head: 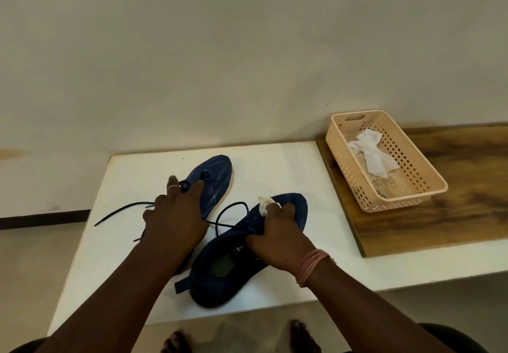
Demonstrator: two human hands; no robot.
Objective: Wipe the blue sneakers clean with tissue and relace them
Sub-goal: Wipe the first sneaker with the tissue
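two blue sneakers lie on my white counter; my right hand pinches a tissue wad against the near sneaker, my left hand presses the far sneaker, fingers spread, grasping nothing.

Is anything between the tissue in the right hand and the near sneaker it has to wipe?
Nothing visible. The right hand holds the tissue right on the near sneaker; the loose lace lies to its left.

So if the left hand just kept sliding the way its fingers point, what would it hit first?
Probably the toe of the far blue sneaker, which the left hand already rests over; beyond lies bare white table, then wall. Depth is uncertain.
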